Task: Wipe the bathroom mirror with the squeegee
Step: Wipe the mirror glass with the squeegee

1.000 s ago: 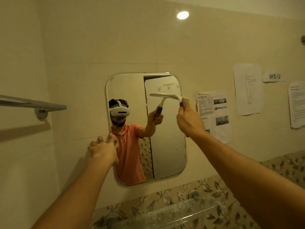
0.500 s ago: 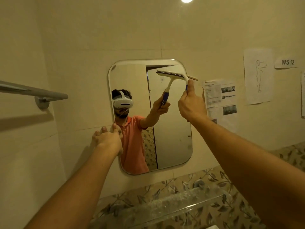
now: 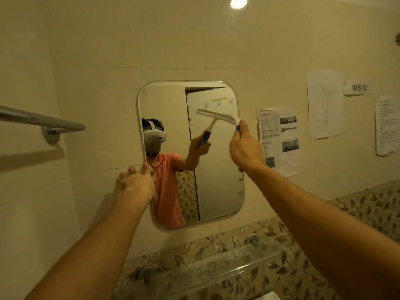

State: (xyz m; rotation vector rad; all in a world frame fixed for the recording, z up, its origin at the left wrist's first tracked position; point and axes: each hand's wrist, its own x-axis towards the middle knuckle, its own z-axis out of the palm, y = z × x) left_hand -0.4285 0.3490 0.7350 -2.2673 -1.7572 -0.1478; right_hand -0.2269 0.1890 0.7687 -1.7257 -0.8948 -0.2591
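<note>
A rounded rectangular mirror (image 3: 168,105) hangs on the beige tiled wall. My right hand (image 3: 244,148) grips the blue handle of the squeegee (image 3: 237,127) by the mirror's upper right edge. Its white blade lies blurred across the upper right part of the glass. My left hand (image 3: 136,182) rests on the wall at the mirror's left edge, about halfway down, with fingertips touching the rim. The glass reflects a person in an orange shirt and white headset holding the squeegee.
A metal towel bar (image 3: 54,124) sticks out from the left wall. Printed sheets (image 3: 279,139), a figure drawing (image 3: 324,105) and a "WS 12" label (image 3: 358,87) are stuck to the wall on the right. A glass shelf (image 3: 216,269) runs below the mirror over leaf-patterned tiles.
The squeegee blade rose to the mirror's top edge, then came down again and is now blurred by motion. My left hand stays at the mirror's left edge.
</note>
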